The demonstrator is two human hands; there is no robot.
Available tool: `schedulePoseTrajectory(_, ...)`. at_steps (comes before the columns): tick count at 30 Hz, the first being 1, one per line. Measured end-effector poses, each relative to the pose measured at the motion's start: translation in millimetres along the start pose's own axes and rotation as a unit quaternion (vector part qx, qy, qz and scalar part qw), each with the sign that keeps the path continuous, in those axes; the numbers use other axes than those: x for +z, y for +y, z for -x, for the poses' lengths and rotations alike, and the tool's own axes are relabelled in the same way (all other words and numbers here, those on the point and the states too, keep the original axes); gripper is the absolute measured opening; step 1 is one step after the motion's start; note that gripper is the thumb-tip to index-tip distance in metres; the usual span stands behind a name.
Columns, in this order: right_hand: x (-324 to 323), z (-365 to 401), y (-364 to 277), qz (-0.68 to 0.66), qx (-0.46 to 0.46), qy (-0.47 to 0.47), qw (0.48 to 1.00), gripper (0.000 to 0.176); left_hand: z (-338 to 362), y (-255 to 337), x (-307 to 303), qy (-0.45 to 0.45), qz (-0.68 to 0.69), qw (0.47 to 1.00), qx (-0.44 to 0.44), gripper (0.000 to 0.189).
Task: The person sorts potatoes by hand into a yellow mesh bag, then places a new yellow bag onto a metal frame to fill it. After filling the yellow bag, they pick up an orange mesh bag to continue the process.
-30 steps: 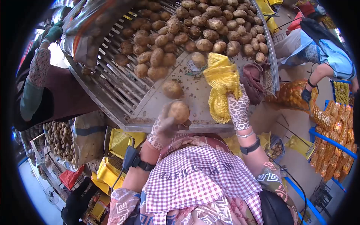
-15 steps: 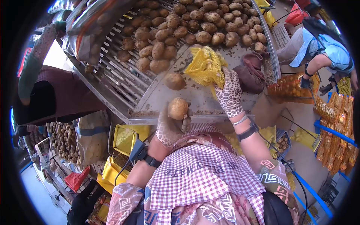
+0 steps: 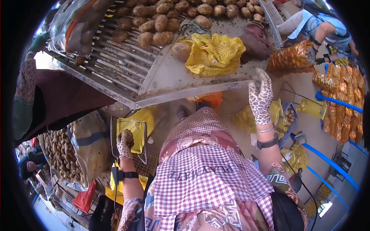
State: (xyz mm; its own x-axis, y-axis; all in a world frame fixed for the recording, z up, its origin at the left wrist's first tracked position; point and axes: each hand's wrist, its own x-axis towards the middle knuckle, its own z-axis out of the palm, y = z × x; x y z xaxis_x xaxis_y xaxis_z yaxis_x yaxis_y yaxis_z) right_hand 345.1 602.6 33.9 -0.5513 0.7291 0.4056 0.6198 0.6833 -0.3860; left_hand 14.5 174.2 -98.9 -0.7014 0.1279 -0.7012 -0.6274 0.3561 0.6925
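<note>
My left hand (image 3: 123,148), in a leopard-print glove, is clamping its fingers around a potato (image 3: 126,136) and is holding it low beside my body, well below the sorting table. That potato is hovering at a yellow mesh bag (image 3: 135,124) that is hanging in a wire frame; I cannot tell whether it is touching the mesh. My right hand (image 3: 261,95), gloved in the same print, is standing empty with its fingers raised and apart, just beside the table's metal front rim (image 3: 192,94); I cannot tell whether it is touching the rim.

On the table's flat metal plate (image 3: 162,82), a crumpled yellow mesh sack (image 3: 216,54) is lying near the front, partly covering a single potato (image 3: 180,51). A dark maroon cloth (image 3: 255,41) is resting just right of the sack. Behind the sack, another potato (image 3: 203,22) is sitting beside a tangle of green string (image 3: 194,28). More potatoes (image 3: 162,24) are lying in a cluster on the metal slats (image 3: 111,57) to the left, and a row of them is running along the plate's far side. A checked apron (image 3: 204,181) is covering my front.
</note>
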Motion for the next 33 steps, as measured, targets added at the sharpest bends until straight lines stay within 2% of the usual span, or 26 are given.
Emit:
schedulePoseTrajectory(2, -7.8, 40.5, 2.9, -0.064, 0.189, 0.019, 0.98, 0.038, -26.9, -24.4, -4.2, 0.007, -0.095, 0.995, -0.037, 0.05)
schedulePoseTrajectory(3, -5.5, 55.6, 2.3, -0.071, 0.184, 0.056, 0.979, 0.027, -90.3, -83.1, -35.9, 0.022, -0.167, 0.986, 0.003, 0.05)
schedulePoseTrajectory(4, -5.5, 73.2, 3.4, -0.092, 0.215, 0.031, 0.972, 0.024, -80.7, -70.5, -22.9, 0.015, -0.277, 0.96, -0.031, 0.051)
schedulePoseTrajectory(5, -4.4, 89.8, 2.4, -0.06, 0.214, -0.007, 0.975, 0.023, -115.8, -109.4, -48.6, -0.053, -0.283, 0.957, -0.03, 0.051)
schedulePoseTrajectory(6, 2.6, 116.2, 9.3, -0.078, 0.208, -0.043, 0.974, 0.025, -146.5, -140.7, -83.6, -0.154, -0.347, 0.916, 0.13, 0.051)
schedulePoseTrajectory(7, 8.9, 139.9, 8.7, -0.054, 0.215, -0.089, 0.971, 0.028, -98.1, -76.7, -38.6, -0.128, -0.327, 0.936, -0.008, 0.038)
schedulePoseTrajectory(8, 16.8, 166.4, 7.9, -0.068, 0.228, -0.115, 0.964, 0.033, -86.3, -59.3, -19.4, -0.119, -0.3, 0.945, -0.053, 0.037)
schedulePoseTrajectory(9, 23.5, 197.7, 8.8, -0.075, 0.263, -0.16, 0.948, 0.038, -76.4, -50.3, -9.2, -0.117, -0.345, 0.931, -0.007, 0.033)
schedulePoseTrajectory(10, 35.4, 236.2, 10.8, -0.04, 0.297, -0.217, 0.929, 0.044, -112.0, -71.1, -36.1, -0.174, -0.297, 0.936, 0.073, 0.029)
schedulePoseTrajectory(11, 33.7, 258.5, 4.9, -0.036, 0.355, -0.301, 0.884, 0.051, -86.7, -53.0, -28.6, -0.156, -0.399, 0.872, 0.236, 0.032)
schedulePoseTrajectory(12, 27.8, 273.1, -3.7, -0.033, 0.413, -0.368, 0.832, 0.058, -28.7, -11.7, -12.0, -0.125, -0.479, 0.774, 0.394, 0.037)
schedulePoseTrajectory(13, 43.6, 328.6, 1.8, -0.037, 0.43, -0.407, 0.805, 0.063, 17.5, 33.4, 33.0, -0.12, -0.526, 0.76, 0.361, 0.035)
schedulePoseTrajectory(14, 41.2, 344.2, -0.9, -0.045, 0.456, -0.407, 0.791, 0.064, 52.4, 53.8, 52.0, -0.099, -0.576, 0.751, 0.306, 0.034)
schedulePoseTrajectory(16, 15.0, 337.5, -10.9, -0.119, 0.512, -0.427, 0.736, 0.06, 50.6, 53.2, 74.1, -0.167, -0.414, 0.779, 0.441, 0.028)
schedulePoseTrajectory(17, 23.7, 353.7, -7.5, -0.12, 0.51, -0.414, 0.744, 0.06, 86.5, 70.0, 114.5, -0.168, -0.404, 0.735, 0.517, 0.026)
schedulePoseTrajectory(18, 39.0, 380.4, -6.0, -0.1, 0.508, -0.397, 0.758, 0.057, 110.0, 86.3, 148.5, -0.169, -0.464, 0.668, 0.557, 0.027)
schedulePoseTrajectory(19, 48.4, 400.8, -1.5, -0.083, 0.506, -0.383, 0.768, 0.053, 136.1, 93.1, 185.8, -0.157, -0.456, 0.644, 0.594, 0.034)
schedulePoseTrajectory(21, 60.8, 418.4, 12.2, -0.103, 0.499, -0.354, 0.784, 0.049, 156.6, 96.3, 247.2, -0.205, -0.438, 0.546, 0.684, 0.044)
schedulePoseTrajectory(22, 66.9, 426.4, 9.6, -0.118, 0.491, -0.336, 0.795, 0.045, 184.0, 106.5, 279.8, -0.255, -0.457, 0.395, 0.755, 0.056)
schedulePoseTrajectory(23, 70.3, 429.4, 11.6, -0.122, 0.497, -0.334, 0.792, 0.042, 193.5, 103.8, 312.7, -0.286, -0.456, 0.424, 0.728, 0.059)
schedulePoseTrajectory(24, 75.6, 430.0, 18.6, -0.125, 0.502, -0.33, 0.789, 0.039, 207.3, 104.4, 337.9, -0.319, -0.49, 0.397, 0.707, 0.063)
schedulePoseTrajectory(25, 80.6, 434.6, 18.9, -0.11, 0.513, -0.299, 0.797, 0.037, 205.4, 98.9, 368.3, -0.313, -0.51, 0.34, 0.726, 0.068)
schedulePoseTrajectory(26, 82.9, 439.3, 20.7, -0.09, 0.523, -0.267, 0.804, 0.036, 198.6, 87.7, 397.0, -0.313, -0.529, 0.344, 0.71, 0.076)
schedulePoseTrajectory(28, 89.6, 447.0, 30.1, -0.106, 0.525, -0.27, 0.8, 0.036, 183.5, 71.9, 435.3, -0.309, -0.565, 0.304, 0.702, 0.084)
schedulePoseTrajectory(30, 89.3, 455.9, 36.8, -0.12, 0.53, -0.283, 0.79, 0.036, 159.1, 57.8, 457.9, -0.313, -0.665, 0.349, 0.581, 0.075)
schedulePoseTrajectory(33, 89.8, 458.0, 64.2, -0.13, 0.509, -0.392, 0.755, 0.037, 154.9, 52.7, 463.8, -0.342, -0.62, 0.399, 0.583, 0.065)
